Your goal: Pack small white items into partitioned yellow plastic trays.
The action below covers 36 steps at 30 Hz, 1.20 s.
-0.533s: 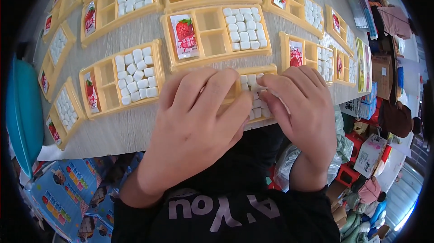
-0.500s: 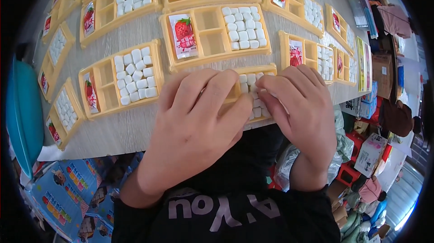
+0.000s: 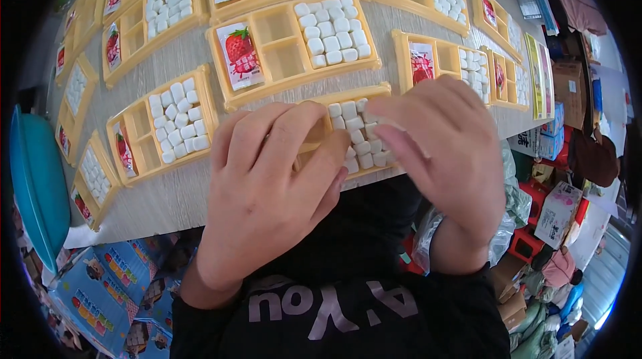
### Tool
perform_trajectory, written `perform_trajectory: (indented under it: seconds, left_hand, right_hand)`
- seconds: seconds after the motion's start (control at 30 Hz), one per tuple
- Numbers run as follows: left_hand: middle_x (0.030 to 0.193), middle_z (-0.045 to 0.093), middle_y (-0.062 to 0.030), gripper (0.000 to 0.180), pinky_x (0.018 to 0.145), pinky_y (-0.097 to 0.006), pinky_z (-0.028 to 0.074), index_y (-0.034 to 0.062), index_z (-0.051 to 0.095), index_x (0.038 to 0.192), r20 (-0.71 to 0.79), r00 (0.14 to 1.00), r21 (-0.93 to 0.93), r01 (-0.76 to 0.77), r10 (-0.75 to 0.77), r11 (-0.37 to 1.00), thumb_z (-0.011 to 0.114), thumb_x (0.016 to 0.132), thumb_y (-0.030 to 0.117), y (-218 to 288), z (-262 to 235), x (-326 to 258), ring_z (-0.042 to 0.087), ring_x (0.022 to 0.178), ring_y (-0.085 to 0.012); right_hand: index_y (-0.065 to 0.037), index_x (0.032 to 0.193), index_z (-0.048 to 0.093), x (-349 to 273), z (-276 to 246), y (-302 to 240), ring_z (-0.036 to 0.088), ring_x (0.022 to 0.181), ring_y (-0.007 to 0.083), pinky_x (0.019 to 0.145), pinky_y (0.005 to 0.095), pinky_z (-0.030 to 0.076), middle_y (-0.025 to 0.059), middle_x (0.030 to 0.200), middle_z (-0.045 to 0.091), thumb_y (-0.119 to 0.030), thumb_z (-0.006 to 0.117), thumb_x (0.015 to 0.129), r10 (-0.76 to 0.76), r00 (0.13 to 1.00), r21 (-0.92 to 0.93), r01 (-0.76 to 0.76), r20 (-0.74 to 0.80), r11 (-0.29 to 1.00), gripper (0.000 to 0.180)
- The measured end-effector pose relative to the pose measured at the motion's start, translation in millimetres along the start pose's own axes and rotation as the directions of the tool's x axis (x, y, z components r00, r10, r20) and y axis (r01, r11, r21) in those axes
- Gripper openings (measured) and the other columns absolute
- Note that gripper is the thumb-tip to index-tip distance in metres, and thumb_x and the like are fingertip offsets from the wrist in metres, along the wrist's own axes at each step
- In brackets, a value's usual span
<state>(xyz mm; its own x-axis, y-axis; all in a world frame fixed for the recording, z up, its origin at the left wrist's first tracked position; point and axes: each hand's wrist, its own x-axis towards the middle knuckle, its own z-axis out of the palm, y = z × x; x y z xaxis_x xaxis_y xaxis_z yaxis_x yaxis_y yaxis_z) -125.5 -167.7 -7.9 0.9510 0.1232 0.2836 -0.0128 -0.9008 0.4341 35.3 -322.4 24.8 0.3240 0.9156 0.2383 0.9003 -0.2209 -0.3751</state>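
Observation:
The nearest pale yellow compartment tray [image 3: 378, 91] lies at the table's front edge, its right section filled with white marshmallows [image 3: 354, 133]. My left hand [image 3: 271, 182] curls over the tray's left part, gripping it, with the thumb beside the marshmallows; it hides much of the small compartments. Just right of the marshmallows hovers my right hand [image 3: 451, 148], thumb and forefinger apart and slightly blurred, nothing visible between them. Beyond my hands sits a similar tray [image 3: 292, 87] with a strawberry-printed sachet [image 3: 239, 56], two bare small compartments and more marshmallows [image 3: 332, 30].
Several like trays stand around, such as one at left [image 3: 142, 133] and one at right [image 3: 441, 51]. A teal basin [image 3: 40, 188] is at the far left. Blue printed cartons [image 3: 100, 292] lie below the table; boxes and plastic bags [image 3: 511, 205] fill the right side.
My right hand has lifted off the marshmallows, its thumb and forefinger parting. My left hand has shifted slightly left, uncovering more of the near tray. The view has turned a little.

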Motion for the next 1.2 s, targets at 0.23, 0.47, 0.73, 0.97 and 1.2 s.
perform_trajectory:
  seconds: [0.23,0.47,0.73,0.97,1.2]
  left_hand:
    - [0.144,0.052,-0.0127,0.060,0.108,-0.049,0.037,0.0188,0.066,0.137,0.085,0.996,0.067,-0.017,0.011,0.998,0.077,0.081,0.038,2.6,4.1,5.9,0.047,0.128,-0.0352]
    - [0.146,0.050,-0.0123,0.065,0.110,-0.051,0.034,0.0214,0.065,0.140,0.174,0.985,0.122,-0.003,-0.019,0.993,0.073,0.082,0.049,3.4,2.6,7.7,0.046,0.130,-0.0353]
    - [0.144,0.052,-0.0118,0.062,0.108,-0.050,0.036,0.0207,0.064,0.140,0.142,0.990,0.072,-0.006,-0.005,0.997,0.074,0.083,0.044,2.0,5.1,8.6,0.048,0.127,-0.0349]
    - [0.144,0.053,-0.0118,0.064,0.107,-0.051,0.037,0.0174,0.062,0.141,0.151,0.988,0.068,0.006,-0.016,0.998,0.073,0.085,0.045,0.7,4.4,8.4,0.050,0.126,-0.0349]
    - [0.145,0.053,-0.0118,0.064,0.107,-0.050,0.037,0.0158,0.062,0.140,0.161,0.987,0.057,0.010,-0.019,0.998,0.074,0.084,0.045,0.7,3.7,9.6,0.050,0.127,-0.0348]
  right_hand:
    - [-0.003,0.095,0.068,-11.1,-1.1,14.2,0.061,0.077,0.0265,0.069,0.0347,0.049,0.0090,0.088,0.065,-0.006,0.084,0.076,0.133,0.990,0.175,-0.124,-0.043,0.977,0.025]
    - [-0.003,0.096,0.071,-5.8,10.3,23.7,0.063,0.083,0.0274,0.071,0.0351,0.050,0.0087,0.092,0.065,-0.005,0.082,0.076,0.018,0.999,0.203,-0.009,-0.042,0.979,0.023]
    - [-0.003,0.095,0.073,-7.9,0.3,18.3,0.064,0.084,0.0279,0.074,0.0363,0.051,0.0101,0.094,0.066,-0.001,0.079,0.077,0.069,0.998,0.142,-0.068,-0.002,0.988,0.018]
    - [-0.002,0.097,0.070,-6.1,-1.1,8.4,0.065,0.085,0.0299,0.076,0.0376,0.052,0.0108,0.095,0.067,0.002,0.077,0.077,0.203,0.979,0.101,-0.203,0.015,0.974,0.022]
    - [-0.002,0.098,0.069,-2.0,3.4,14.2,0.063,0.082,0.0326,0.075,0.0410,0.050,0.0115,0.094,0.066,0.001,0.078,0.076,0.056,0.998,0.043,-0.055,-0.026,0.998,0.024]
